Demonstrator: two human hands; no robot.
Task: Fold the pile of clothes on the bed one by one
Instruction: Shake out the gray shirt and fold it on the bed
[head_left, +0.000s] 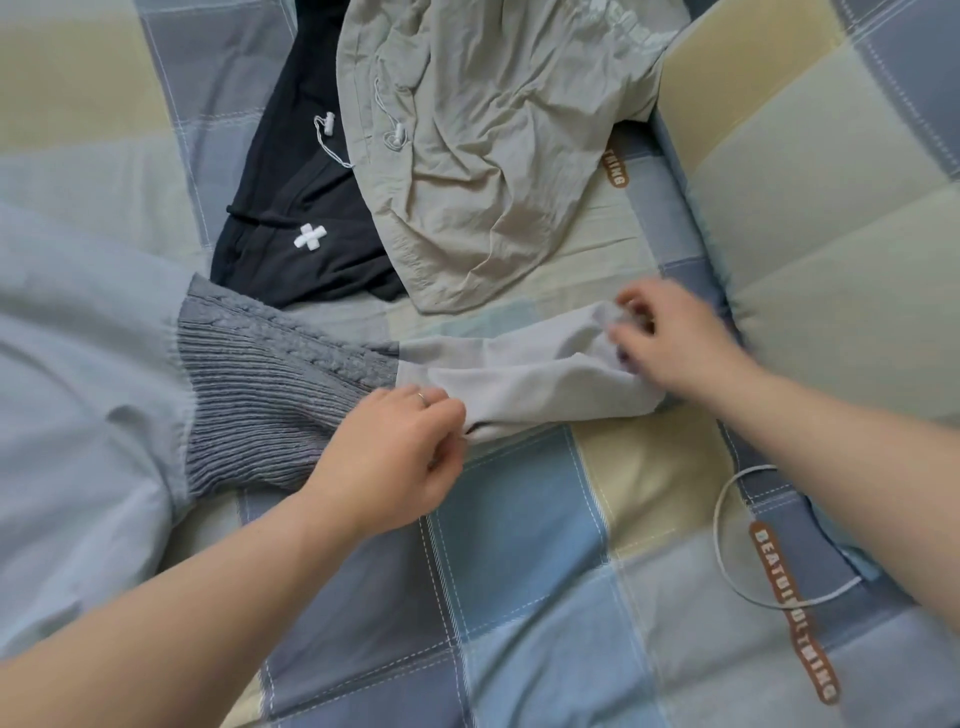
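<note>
I'm early in this one. My left hand pinches the pale grey sleeve at its lower edge, just beside the seam where it meets the dark grey ribbed knit panel, thumb and fingertips closed on the cloth. My right hand, centre right of the frame, pinches the cuff end of that sleeve, fingers curled over it. The sleeve lies stretched out between the two across the checked blue-and-cream bed. It belongs to the pale blue top bunched at the left edge of the frame, and I judge that top barely begun: sleeve laid out, body not yet folded. Top centre, the crumpled beige crinkled garment with white drawcords lies partly over the black garment with a white cross mark; neither looks folded. No finished stack anywhere in frame. So by my reckoning: one piece in hand, at least two waiting. A white cable loop sits lower right, near the checked pillow.
</note>
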